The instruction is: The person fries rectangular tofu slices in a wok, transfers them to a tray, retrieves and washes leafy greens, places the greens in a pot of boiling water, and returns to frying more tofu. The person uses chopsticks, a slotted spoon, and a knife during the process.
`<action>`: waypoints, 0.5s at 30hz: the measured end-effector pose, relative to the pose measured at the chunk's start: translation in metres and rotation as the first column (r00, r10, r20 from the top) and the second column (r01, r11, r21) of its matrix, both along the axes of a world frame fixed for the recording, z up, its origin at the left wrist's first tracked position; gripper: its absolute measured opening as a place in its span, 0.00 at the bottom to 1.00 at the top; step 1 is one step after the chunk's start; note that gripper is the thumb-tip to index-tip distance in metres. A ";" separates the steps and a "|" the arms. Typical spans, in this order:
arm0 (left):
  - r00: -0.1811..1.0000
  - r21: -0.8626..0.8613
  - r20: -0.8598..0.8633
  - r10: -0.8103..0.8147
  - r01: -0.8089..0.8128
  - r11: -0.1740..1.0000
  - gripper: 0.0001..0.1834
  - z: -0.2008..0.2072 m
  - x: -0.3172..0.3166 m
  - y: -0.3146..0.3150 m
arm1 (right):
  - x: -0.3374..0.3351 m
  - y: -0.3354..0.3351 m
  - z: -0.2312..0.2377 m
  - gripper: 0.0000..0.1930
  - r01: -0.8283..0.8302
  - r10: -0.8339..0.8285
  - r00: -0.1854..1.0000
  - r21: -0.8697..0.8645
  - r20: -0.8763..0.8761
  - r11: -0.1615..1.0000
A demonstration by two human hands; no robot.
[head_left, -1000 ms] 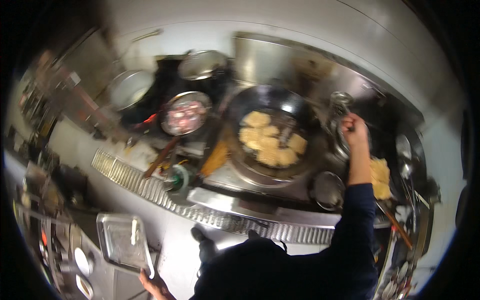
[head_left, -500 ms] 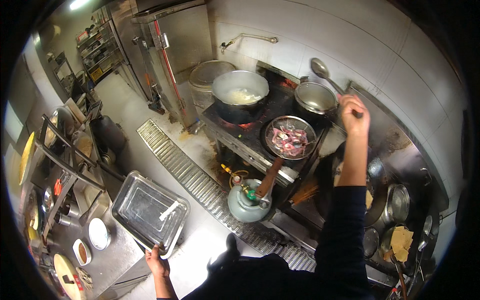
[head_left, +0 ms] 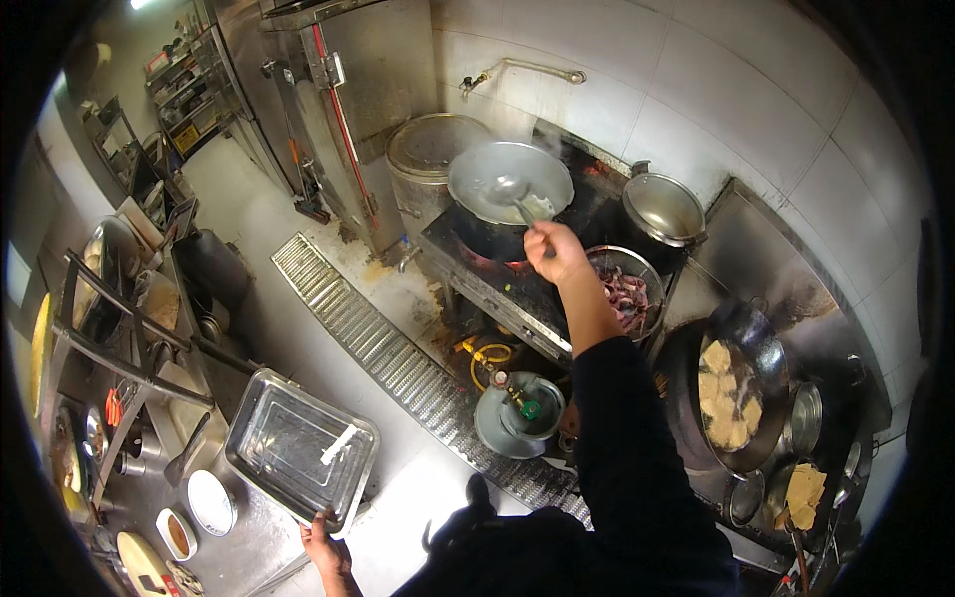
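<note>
My right hand (head_left: 557,255) is closed round the handle of a metal ladle (head_left: 511,189). The ladle's bowl is inside a wide steaming metal pot (head_left: 464,199) on the stove, by some pale food (head_left: 537,206). My left hand (head_left: 326,545) grips the near corner of a rectangular metal tray (head_left: 284,438). Apart from a white strip (head_left: 343,444), the tray's inside looks bare. Below my right wrist, a round strainer (head_left: 659,289) holds raw-looking pinkish and dark pieces (head_left: 625,296); my forearm hides part of it.
A metal pot (head_left: 665,211) stands at the back of the stove. On the right, a dark wok (head_left: 686,398) holds golden pieces in liquid. A gas cylinder (head_left: 512,428) stands below the stove, beside a floor grating (head_left: 368,338). Bowls (head_left: 211,500) sit on the left counter.
My right hand has swung left and away from me, bringing the ladle from near the back pot into the wide pot. My left hand still grips the tray. The view has shifted slightly.
</note>
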State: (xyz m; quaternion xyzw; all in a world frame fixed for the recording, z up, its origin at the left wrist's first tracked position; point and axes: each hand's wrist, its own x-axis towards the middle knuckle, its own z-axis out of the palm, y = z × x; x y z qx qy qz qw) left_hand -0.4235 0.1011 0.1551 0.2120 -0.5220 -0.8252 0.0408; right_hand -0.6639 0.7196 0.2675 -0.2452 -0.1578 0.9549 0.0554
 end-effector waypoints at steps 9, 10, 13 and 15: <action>0.999 -0.044 0.037 -0.038 0.040 0.998 0.11 -0.016 -0.032 0.008 | 0.019 0.052 0.148 0.14 -0.582 -0.472 0.630 -0.028 0.617 -0.813; 0.999 -0.045 0.032 -0.044 0.045 0.998 0.11 -0.018 -0.033 0.007 | 0.011 0.057 0.165 0.15 -0.548 -0.506 0.620 -0.130 0.600 -0.826; 0.998 -0.024 0.050 -0.028 0.029 0.999 0.13 -0.024 -0.033 0.007 | -0.036 0.054 0.194 0.14 -0.497 -0.573 0.516 -0.323 0.636 -0.806; 0.999 0.011 0.044 -0.029 0.029 1.000 0.16 -0.026 -0.029 0.005 | -0.062 0.051 0.199 0.15 -0.649 -0.455 0.389 -0.112 0.801 -0.752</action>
